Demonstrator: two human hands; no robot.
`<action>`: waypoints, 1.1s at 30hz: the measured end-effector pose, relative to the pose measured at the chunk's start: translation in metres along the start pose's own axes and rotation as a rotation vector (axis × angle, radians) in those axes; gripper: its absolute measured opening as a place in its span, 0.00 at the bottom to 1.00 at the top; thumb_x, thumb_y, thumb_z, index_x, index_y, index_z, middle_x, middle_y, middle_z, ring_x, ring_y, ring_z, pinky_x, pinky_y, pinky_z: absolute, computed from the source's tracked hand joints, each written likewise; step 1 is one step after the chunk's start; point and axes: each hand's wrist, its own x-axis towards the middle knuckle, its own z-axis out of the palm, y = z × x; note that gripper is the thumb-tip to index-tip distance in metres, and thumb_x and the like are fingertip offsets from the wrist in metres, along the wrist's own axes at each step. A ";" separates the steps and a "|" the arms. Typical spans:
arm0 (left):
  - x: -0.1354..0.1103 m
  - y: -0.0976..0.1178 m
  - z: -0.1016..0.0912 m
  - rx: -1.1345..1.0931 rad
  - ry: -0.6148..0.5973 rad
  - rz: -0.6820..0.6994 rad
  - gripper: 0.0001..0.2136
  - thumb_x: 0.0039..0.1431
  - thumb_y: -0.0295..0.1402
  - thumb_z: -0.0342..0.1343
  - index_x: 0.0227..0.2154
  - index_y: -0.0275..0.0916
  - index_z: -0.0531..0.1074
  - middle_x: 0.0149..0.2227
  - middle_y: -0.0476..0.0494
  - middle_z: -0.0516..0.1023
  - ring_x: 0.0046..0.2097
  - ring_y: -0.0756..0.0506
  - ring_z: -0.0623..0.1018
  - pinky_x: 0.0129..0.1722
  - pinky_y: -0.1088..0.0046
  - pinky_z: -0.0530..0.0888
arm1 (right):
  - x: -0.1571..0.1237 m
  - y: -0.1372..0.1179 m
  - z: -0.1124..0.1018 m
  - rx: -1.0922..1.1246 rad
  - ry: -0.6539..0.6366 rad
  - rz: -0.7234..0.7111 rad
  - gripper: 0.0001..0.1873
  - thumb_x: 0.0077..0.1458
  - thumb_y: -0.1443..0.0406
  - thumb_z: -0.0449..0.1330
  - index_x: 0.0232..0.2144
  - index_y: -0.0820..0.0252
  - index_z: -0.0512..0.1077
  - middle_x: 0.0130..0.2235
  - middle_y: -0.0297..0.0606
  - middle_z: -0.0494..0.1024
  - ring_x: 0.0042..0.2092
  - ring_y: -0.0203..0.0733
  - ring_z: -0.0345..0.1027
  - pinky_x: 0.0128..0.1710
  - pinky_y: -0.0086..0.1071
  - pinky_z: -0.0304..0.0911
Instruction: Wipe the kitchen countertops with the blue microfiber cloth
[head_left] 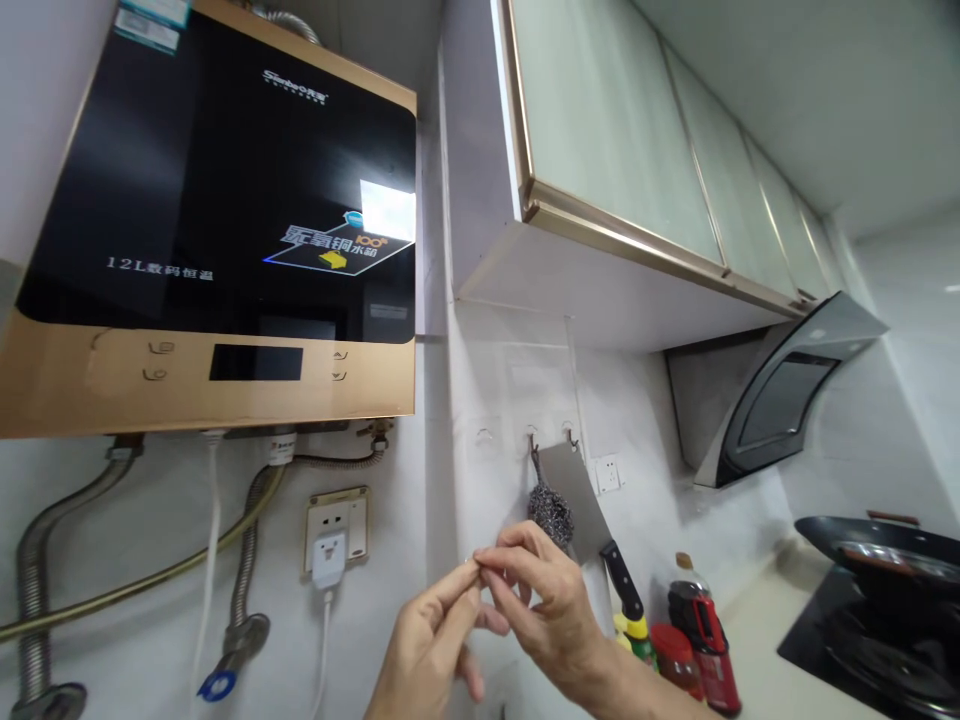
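Observation:
My left hand (435,640) and my right hand (555,610) meet fingertip to fingertip, low in the middle of the view and in front of the white wall. Both are closed in a pinch. A tiny pale glint shows at the joined fingertips, too small to name. Just behind my right hand, a steel wool scrubber (550,515) and a cleaver (576,490) with a black handle hang from wall hooks. Neither hand appears to touch them.
A black and gold water heater (225,200) is mounted at left above pipes and a plugged socket (337,530). Wall cabinets (600,120) run along the upper right. Bottles, including a red-labelled one (705,630), stand near a wok (885,550) and range hood (780,400).

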 end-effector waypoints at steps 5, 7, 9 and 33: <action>-0.013 0.013 0.011 -0.253 0.076 -0.096 0.33 0.48 0.49 0.72 0.54 0.36 0.77 0.54 0.33 0.74 0.40 0.46 0.76 0.18 0.84 0.66 | -0.001 -0.004 -0.001 -0.049 0.032 0.012 0.11 0.62 0.74 0.57 0.41 0.58 0.76 0.35 0.37 0.74 0.31 0.34 0.70 0.28 0.25 0.68; -0.013 0.015 0.015 -0.243 0.114 -0.085 0.43 0.47 0.49 0.73 0.64 0.38 0.67 0.53 0.33 0.75 0.41 0.44 0.77 0.15 0.83 0.66 | -0.002 -0.004 -0.003 -0.048 0.032 0.059 0.09 0.62 0.73 0.57 0.40 0.58 0.75 0.34 0.37 0.74 0.29 0.33 0.68 0.27 0.25 0.68; -0.010 0.013 0.016 -0.182 0.104 -0.036 0.52 0.48 0.53 0.72 0.70 0.39 0.54 0.48 0.33 0.78 0.40 0.42 0.78 0.14 0.80 0.68 | -0.001 -0.004 -0.004 -0.057 0.035 0.089 0.08 0.63 0.72 0.56 0.38 0.58 0.73 0.35 0.36 0.74 0.28 0.32 0.68 0.27 0.25 0.67; 0.027 0.010 0.004 -0.102 0.224 -0.026 0.24 0.66 0.46 0.53 0.58 0.35 0.68 0.51 0.31 0.79 0.40 0.45 0.82 0.21 0.82 0.70 | 0.083 0.048 -0.013 0.364 0.124 0.613 0.19 0.52 0.50 0.68 0.33 0.61 0.76 0.35 0.41 0.81 0.34 0.43 0.78 0.17 0.25 0.65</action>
